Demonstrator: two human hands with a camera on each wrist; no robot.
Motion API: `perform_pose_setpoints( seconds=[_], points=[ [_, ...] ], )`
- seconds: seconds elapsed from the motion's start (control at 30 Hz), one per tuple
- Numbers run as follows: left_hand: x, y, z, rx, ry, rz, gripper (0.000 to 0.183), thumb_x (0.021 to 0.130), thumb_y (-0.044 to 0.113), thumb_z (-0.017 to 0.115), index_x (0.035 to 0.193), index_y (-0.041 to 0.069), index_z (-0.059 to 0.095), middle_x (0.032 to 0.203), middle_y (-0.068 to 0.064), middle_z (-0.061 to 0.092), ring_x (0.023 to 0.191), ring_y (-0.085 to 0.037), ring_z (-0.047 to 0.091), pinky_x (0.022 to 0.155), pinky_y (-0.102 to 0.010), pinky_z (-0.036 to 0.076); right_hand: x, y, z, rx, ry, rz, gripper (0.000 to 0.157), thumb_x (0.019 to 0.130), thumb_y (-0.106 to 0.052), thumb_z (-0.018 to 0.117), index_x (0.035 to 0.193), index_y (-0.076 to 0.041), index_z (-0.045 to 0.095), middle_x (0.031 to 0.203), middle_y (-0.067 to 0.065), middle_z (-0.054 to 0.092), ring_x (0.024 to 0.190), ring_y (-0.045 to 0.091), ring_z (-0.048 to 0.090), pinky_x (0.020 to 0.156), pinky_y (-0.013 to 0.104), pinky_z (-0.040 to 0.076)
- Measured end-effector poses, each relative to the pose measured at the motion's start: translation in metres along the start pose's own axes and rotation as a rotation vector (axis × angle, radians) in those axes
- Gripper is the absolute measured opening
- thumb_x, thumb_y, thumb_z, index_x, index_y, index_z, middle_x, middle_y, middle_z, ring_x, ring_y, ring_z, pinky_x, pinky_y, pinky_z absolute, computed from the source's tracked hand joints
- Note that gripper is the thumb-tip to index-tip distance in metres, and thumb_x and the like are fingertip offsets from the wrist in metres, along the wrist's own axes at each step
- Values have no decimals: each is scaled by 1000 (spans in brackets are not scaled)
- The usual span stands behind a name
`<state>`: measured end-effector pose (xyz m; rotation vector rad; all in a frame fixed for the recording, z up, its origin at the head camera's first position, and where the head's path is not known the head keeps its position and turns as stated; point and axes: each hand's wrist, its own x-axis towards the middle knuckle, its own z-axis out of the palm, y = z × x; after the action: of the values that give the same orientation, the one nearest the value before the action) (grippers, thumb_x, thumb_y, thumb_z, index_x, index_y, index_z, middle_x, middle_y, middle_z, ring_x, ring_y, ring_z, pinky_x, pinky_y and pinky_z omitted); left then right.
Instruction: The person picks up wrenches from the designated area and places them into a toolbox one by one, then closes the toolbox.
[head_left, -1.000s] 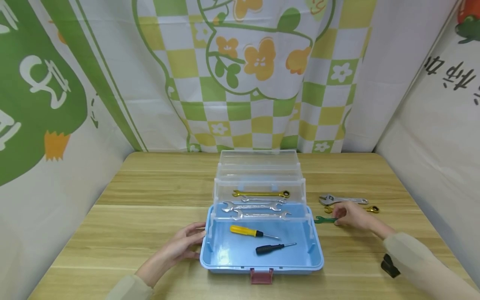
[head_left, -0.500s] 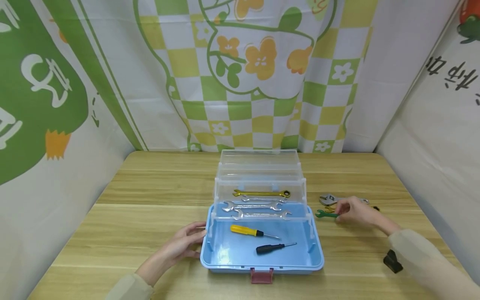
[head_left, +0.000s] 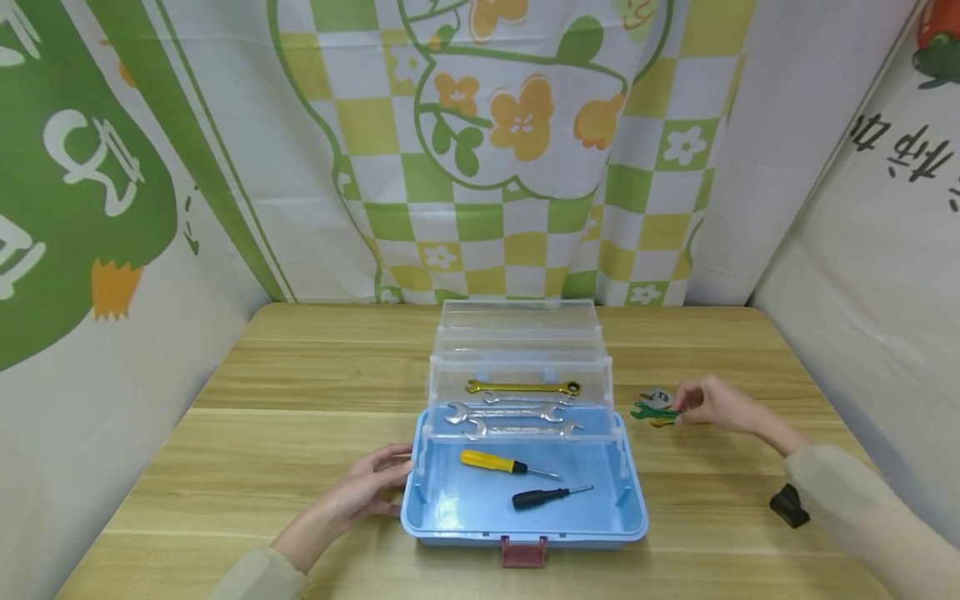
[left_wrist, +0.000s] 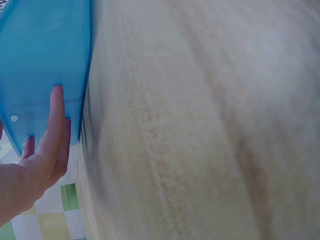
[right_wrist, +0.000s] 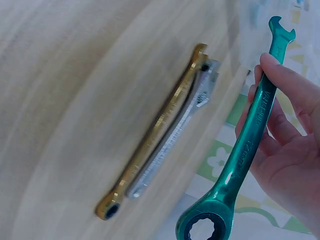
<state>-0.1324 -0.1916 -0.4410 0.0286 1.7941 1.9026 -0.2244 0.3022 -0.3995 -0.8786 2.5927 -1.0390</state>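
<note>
My right hand (head_left: 712, 404) pinches a green ratcheting combination wrench (right_wrist: 250, 135) between thumb and fingers, lifted off the table. Below it, in the right wrist view, a gold ratcheting wrench (right_wrist: 159, 122) lies alongside a silver adjustable wrench (right_wrist: 167, 147). On the other side, my left hand (head_left: 367, 483) rests its extended fingers against the left wall of a blue toolbox (left_wrist: 45, 55). Inside the toolbox are a yellow-handled screwdriver (head_left: 486, 461) and a black-handled screwdriver (head_left: 536, 498). Silver open-end wrenches (head_left: 517, 428) and another gold ratcheting wrench (head_left: 521, 387) lie in its clear trays.
The wooden table (head_left: 285, 375) extends on both sides of the toolbox. A red latch (head_left: 523, 553) hangs at the toolbox's front. Near my right sleeve lies a small black object (head_left: 789, 506). A patterned curtain (head_left: 480, 233) stands behind the table.
My right hand has risen from the table with the green wrench, moving slightly farther back over the gold and adjustable wrenches. My left hand and the toolbox have stayed put.
</note>
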Motion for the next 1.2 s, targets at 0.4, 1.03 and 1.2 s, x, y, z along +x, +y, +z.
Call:
perform_pose_setpoints(
  seconds=[0.4,1.03,1.2],
  points=[
    [1,-2,0,2,13,-9,64,88,25,52,133,-8,21,128,-29,34,103,-26,51,77,-48,50,8,-14,-18,4,-12,61,7,74,0,66,78,2,61,73,7,62,65,6,54,57,23,49],
    [0,-2,-1,7,9,-6,64,88,25,52,133,-8,20,127,-29,36,101,-26,52,77,-48,50,28,-39,-49,-100,19,92,7,74,-3,67,78,0,63,72,2,62,65,7,55,57,23,49],
    [1,-1,0,2,9,-9,64,88,24,52,133,-8,20,128,-30,34,102,-27,52,77,-48,50,35,-48,-55,-132,25,107,6,75,-3,67,79,0,63,73,3,62,65,9,55,56,23,49]
  ],
)
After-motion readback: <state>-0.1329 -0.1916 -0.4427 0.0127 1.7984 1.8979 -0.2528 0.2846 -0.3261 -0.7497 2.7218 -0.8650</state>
